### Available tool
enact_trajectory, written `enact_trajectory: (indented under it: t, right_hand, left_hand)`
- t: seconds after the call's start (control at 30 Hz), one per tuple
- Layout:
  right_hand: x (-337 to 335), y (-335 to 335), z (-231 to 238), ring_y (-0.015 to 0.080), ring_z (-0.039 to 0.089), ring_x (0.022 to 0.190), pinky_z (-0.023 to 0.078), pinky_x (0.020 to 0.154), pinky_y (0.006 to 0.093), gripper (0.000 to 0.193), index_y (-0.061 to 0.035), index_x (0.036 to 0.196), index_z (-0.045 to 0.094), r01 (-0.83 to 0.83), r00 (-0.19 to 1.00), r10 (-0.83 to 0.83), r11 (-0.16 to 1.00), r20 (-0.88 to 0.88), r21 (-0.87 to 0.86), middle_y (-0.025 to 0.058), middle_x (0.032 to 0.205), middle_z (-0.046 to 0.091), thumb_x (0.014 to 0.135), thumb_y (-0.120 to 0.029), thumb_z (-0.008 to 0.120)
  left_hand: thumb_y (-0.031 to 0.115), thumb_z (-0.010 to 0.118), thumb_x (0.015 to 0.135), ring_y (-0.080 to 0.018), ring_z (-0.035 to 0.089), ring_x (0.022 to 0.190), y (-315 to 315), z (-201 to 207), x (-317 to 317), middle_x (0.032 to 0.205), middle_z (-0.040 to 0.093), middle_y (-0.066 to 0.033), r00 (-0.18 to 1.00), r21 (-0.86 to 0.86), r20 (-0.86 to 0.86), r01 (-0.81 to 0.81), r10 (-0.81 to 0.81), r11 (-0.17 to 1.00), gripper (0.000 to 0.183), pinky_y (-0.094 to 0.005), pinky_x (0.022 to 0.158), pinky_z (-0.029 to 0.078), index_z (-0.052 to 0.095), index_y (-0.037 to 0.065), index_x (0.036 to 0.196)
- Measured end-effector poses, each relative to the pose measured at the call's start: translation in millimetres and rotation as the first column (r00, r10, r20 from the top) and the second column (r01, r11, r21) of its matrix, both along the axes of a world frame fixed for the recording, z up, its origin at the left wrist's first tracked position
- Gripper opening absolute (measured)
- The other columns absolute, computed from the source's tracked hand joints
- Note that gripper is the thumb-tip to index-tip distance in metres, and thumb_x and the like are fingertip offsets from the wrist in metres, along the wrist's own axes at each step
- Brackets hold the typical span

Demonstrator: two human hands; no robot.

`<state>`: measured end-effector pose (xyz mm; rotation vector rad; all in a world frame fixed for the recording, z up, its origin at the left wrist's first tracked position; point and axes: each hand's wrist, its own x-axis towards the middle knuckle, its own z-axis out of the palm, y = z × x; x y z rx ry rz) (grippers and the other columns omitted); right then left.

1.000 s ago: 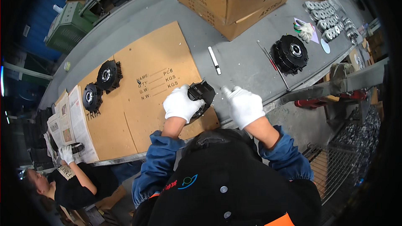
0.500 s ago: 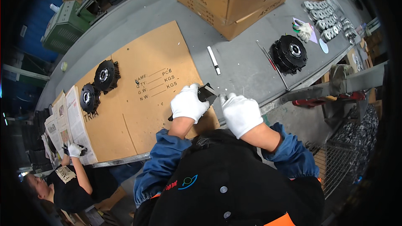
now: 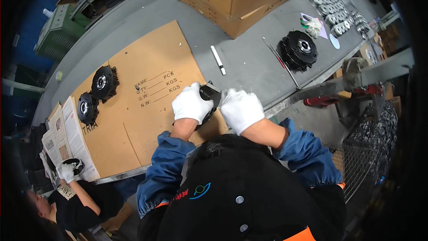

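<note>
My left hand (image 3: 191,103), in a white glove, grips a black moulded part (image 3: 210,93) near the front edge of the cardboard sheet (image 3: 156,102). The part stands tilted; a grey flat face shows at its top, and my palm hides much of it. Close on its right is my right hand (image 3: 241,110), also white-gloved, with its fingers curled together. Whatever those fingers hold is too small or hidden to make out. Two black toothed wheels with metal hubs, one larger (image 3: 104,83) and one smaller (image 3: 88,107), lie on the cardboard's left side.
Another black toothed assembly (image 3: 298,51) sits at right beside thin rods (image 3: 283,64). A white marker (image 3: 218,60) lies mid-table. Cardboard boxes (image 3: 232,6) are stacked behind; metal rings (image 3: 332,13) stand far right. At lower left, a co-worker's gloved hand (image 3: 67,172) holds a black ring.
The whole view has shifted slightly left. In my left hand the black part has turned, showing more of its side. My right hand remains beside it. The co-worker's black ring now shows more clearly.
</note>
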<state>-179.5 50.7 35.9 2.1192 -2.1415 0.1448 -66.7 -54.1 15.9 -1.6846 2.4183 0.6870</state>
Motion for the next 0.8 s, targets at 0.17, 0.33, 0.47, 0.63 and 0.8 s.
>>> enact_trajectory:
  t: [0.17, 0.33, 0.47, 0.63, 0.8]
  right_hand:
    - [-37, -28, -50, 0.0282, 0.067, 0.071, 0.053, 0.057, 0.0383, 0.009, -0.0037, 0.076, 0.067, -0.044, 0.993, 0.067, 0.974, -0.098, 0.223, 0.013, 0.075, 0.062, 0.074, -0.008, 0.059]
    - [-83, -6, -32, 0.0329, 0.066, 0.078, 0.054, 0.069, 0.0435, 0.036, -0.003, 0.117, 0.056, 0.273, 0.962, -0.269, 0.955, -0.049, 0.115, 0.0164, 0.094, 0.062, 0.081, -0.006, 0.054]
    - [-71, 13, 5, 0.0345, 0.065, 0.082, 0.053, 0.072, 0.0455, 0.045, -0.0039, 0.128, 0.046, 0.083, 0.988, -0.101, 0.985, 0.114, 0.153, 0.0187, 0.104, 0.059, 0.083, -0.005, 0.049]
    - [-27, 32, 20, 0.0269, 0.065, 0.063, 0.051, 0.05, 0.0381, 0.036, -0.0004, 0.117, 0.056, -0.001, 1.0, 0.0, 0.995, 0.014, 0.098, 0.0128, 0.08, 0.059, 0.082, -0.006, 0.05]
    - [-16, 34, 14, 0.0228, 0.061, 0.057, 0.047, 0.045, 0.0361, 0.043, -0.0038, 0.122, 0.056, -0.023, 0.996, 0.023, 1.0, -0.082, 0.003, 0.0094, 0.078, 0.057, 0.079, -0.007, 0.052]
  left_hand:
    - [0.034, 0.066, 0.071, -0.0304, 0.065, 0.096, 45, -5, 0, 0.104, 0.065, -0.0137, 0.954, -0.163, 0.018, 0.299, -0.3, 0.94, 0.046, -0.041, 0.084, 0.052, 0.062, 0.019, 0.114]
    - [0.034, 0.07, 0.061, -0.0312, 0.065, 0.098, -1, 8, 15, 0.102, 0.068, -0.0141, 0.985, -0.013, -0.175, -0.009, 0.007, 1.0, 0.059, -0.038, 0.084, 0.052, 0.063, 0.011, 0.115]
    - [0.036, 0.071, 0.063, -0.0296, 0.066, 0.096, 2, -4, 11, 0.102, 0.068, -0.0139, 0.996, -0.056, -0.077, 0.048, -0.052, 0.997, 0.058, -0.0377, 0.082, 0.052, 0.063, 0.013, 0.116]
    - [0.038, 0.07, 0.067, -0.0294, 0.065, 0.095, 6, -7, 2, 0.1, 0.067, -0.0132, 0.996, -0.083, -0.029, 0.08, -0.083, 0.993, 0.055, -0.0389, 0.081, 0.052, 0.063, 0.013, 0.115]
    - [0.04, 0.071, 0.067, -0.0289, 0.065, 0.097, 4, -2, 1, 0.103, 0.066, -0.0136, 0.997, -0.036, -0.026, 0.073, -0.074, 0.997, 0.056, -0.0386, 0.081, 0.052, 0.063, 0.013, 0.115]
